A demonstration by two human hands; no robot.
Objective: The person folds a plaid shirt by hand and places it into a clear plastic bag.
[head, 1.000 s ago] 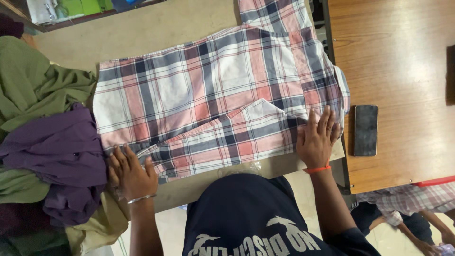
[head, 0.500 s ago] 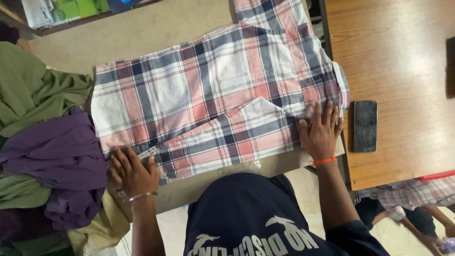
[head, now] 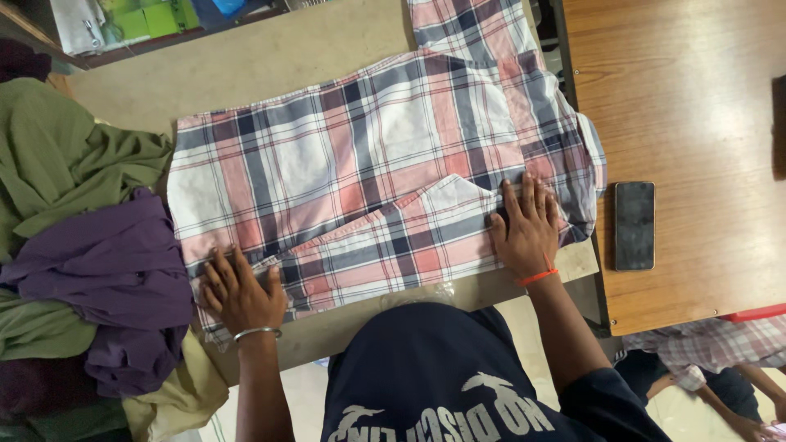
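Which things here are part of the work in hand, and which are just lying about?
In hand:
- pink, white and grey plaid cotton shirt, spread flat
- left hand, flat on its near left edge
- right hand, flat on its folded part

Lying about:
- black rectangular phone on the wooden table
- crumpled purple garment
- crumpled green garment

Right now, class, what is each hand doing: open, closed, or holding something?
Left hand: open, pressed flat on the plaid shirt, holding nothing.
Right hand: open, fingers spread flat on the same shirt, holding nothing.
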